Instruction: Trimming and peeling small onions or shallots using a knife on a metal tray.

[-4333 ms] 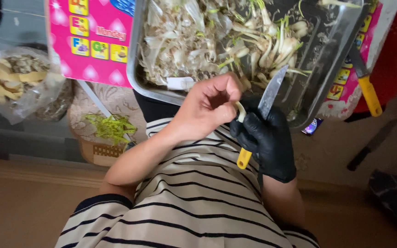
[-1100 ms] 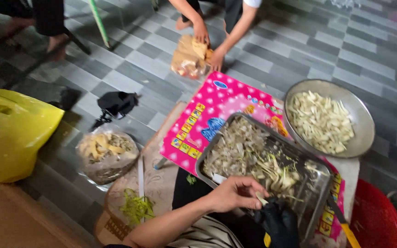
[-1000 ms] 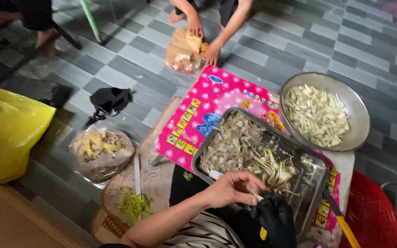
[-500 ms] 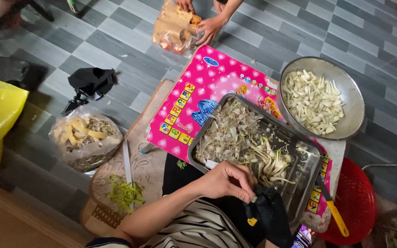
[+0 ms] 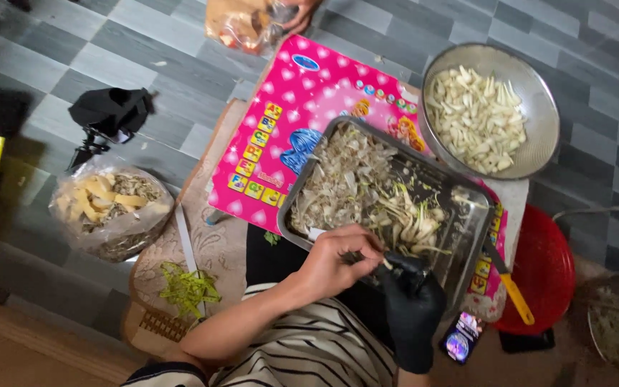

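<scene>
The bare left hand (image 5: 342,261) is at the near edge of the rectangular metal tray (image 5: 467,247). Its fingers are bent together in a narrow grip on a small pale stalk piece (image 5: 387,264), just where it meets the right hand. The right hand (image 5: 411,301) wears a black glove and is closed, its grip tight, but what it holds I cannot tell, because the hand hides it. Both hands touch each other over the near side of the tray.

The tray is full of pale stalks and peelings (image 5: 367,190) and it stands on a pink printed mat (image 5: 281,129). Beside it, on the far right, a round metal bowl (image 5: 546,107) holds cut white pieces (image 5: 478,118). A knife with a yellow handle (image 5: 514,294) lies at the right edge of the tray. A second knife (image 5: 186,247) lies on a cloth near green trimmings (image 5: 189,289). A clear bag of scraps (image 5: 112,208) is on the floor, and a phone (image 5: 461,338) lies near the gloved hand.
</scene>
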